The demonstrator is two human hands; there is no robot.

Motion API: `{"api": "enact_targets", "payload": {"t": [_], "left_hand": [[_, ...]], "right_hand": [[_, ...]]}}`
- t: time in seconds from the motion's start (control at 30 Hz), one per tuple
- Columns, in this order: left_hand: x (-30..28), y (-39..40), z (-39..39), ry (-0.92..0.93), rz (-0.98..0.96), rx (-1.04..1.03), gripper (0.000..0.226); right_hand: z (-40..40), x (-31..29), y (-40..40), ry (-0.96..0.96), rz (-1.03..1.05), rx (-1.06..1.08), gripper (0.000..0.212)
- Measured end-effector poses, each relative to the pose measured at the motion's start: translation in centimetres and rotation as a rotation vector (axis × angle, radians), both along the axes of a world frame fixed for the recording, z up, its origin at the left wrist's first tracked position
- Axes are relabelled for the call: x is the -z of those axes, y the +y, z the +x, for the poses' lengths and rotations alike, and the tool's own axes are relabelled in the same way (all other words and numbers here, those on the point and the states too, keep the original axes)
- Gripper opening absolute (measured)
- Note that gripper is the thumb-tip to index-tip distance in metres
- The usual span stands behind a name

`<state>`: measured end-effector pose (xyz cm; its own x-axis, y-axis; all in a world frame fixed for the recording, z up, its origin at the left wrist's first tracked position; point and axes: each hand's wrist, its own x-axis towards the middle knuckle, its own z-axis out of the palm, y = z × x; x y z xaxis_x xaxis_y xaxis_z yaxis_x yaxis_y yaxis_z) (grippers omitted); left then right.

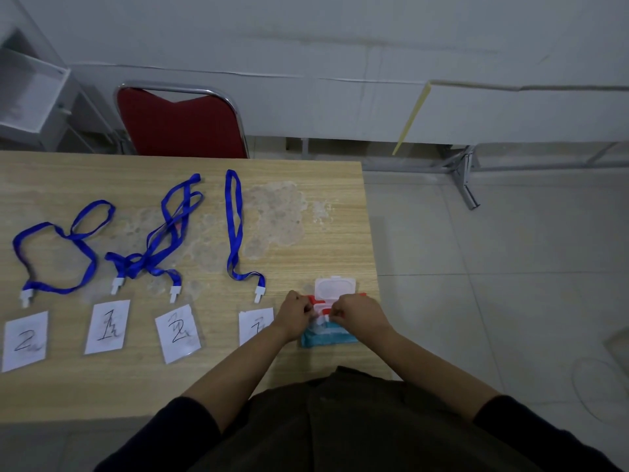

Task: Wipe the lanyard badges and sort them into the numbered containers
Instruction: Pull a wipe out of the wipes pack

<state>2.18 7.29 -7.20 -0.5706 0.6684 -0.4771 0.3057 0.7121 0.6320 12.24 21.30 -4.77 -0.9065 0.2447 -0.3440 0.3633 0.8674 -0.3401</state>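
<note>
Nearest, both hands on blue-and-red wet-wipe pack (pixel 328 335) at right edge of light wood surface (pixel 323 233), white flip lid (pixel 335 287) up. Left hand (pixel 295 315) grip curled on pack's left side; right hand (pixel 355 313) grip pinching at opening. Left along surface: four white numbered paper badges (pixel 177 333) in row, blue lanyards (pixel 235 226) trailing beyond. Farther: red chair (pixel 180 124).
</note>
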Motion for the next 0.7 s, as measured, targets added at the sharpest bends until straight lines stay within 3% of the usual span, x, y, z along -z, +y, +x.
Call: {"api": "enact_targets", "payload": {"t": [0.27,0.7], "left_hand": [[-0.09,0.08,0.01,0.006,0.02,-0.001,0.014],[0.56,-0.04,0.04,0.026,0.033,-0.006,0.019]], "right_hand": [[0.77,0.34,0.3,0.047,-0.017,0.034,0.017],[0.85,0.55,0.18,0.054,0.005,-0.112,0.018]]}}
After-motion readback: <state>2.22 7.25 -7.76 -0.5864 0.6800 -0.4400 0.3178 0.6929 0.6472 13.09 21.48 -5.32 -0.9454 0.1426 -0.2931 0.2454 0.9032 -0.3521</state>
